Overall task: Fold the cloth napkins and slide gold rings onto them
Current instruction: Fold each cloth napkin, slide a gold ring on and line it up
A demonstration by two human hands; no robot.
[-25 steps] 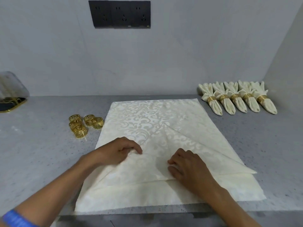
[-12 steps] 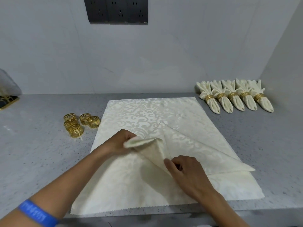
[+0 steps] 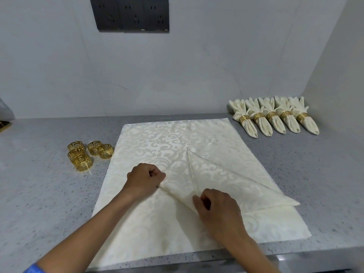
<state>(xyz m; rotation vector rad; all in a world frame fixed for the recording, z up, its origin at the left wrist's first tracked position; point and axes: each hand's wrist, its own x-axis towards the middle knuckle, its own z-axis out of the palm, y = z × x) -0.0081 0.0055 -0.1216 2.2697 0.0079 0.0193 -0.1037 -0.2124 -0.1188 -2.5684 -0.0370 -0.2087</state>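
Note:
A cream patterned cloth napkin point(image 3: 167, 138) lies on the grey counter point(image 3: 39, 194), with a second cream cloth spread flat beneath it. Its two lower corners are folded up toward the middle, meeting at a central crease. My left hand point(image 3: 144, 179) grips the left fold's edge with curled fingers. My right hand point(image 3: 213, 205) pinches the cloth at the bottom of the crease. Several loose gold rings point(image 3: 86, 154) sit in a cluster to the left of the napkin.
Several folded napkins with gold rings on them point(image 3: 273, 117) lie in a row at the back right, near the side wall. A black socket panel point(image 3: 132, 14) is on the back wall. The counter's front edge runs just below the cloth.
The left corner flap, lifted half a second ago, now lies flatter along the crease. My left hand has moved up and right with it; my right hand stays at the crease's base.

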